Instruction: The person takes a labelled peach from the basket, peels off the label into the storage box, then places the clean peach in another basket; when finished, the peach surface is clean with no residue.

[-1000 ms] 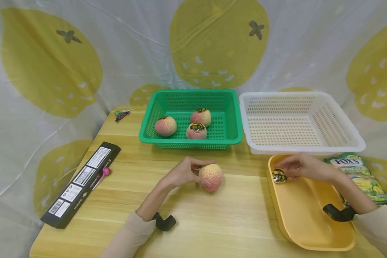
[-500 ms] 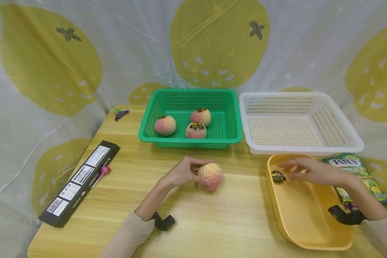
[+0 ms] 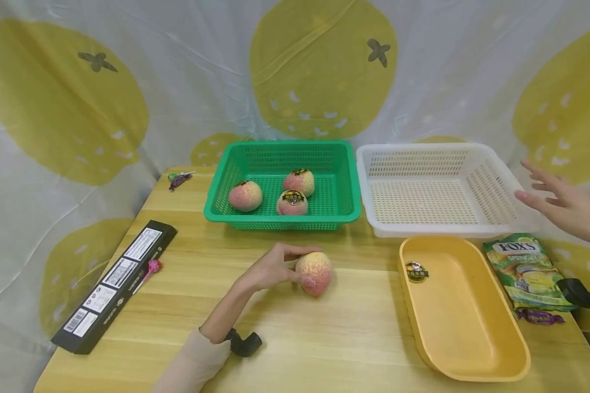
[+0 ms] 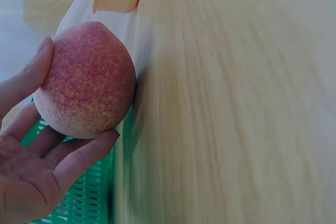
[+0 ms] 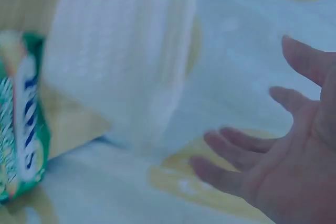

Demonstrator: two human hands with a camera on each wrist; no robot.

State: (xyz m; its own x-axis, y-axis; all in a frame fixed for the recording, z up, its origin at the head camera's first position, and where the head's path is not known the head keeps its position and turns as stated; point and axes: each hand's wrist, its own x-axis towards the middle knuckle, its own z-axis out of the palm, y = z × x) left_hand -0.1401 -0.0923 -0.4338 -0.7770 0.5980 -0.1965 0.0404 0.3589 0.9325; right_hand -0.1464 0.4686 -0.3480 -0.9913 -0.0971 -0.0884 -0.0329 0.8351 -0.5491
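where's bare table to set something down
Bare table lies between the pink lollipop and the left hand, and between the held peach and the yellow tray. The white basket is bare inside too. Crowded: the right, where basket, tray and Fox's bag bunch together.

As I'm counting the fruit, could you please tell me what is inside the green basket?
Three peaches, each showing a dark sticker, sit in the green basket; its floor directly beneath them is covered. A fourth peach is outside, in the left hand.
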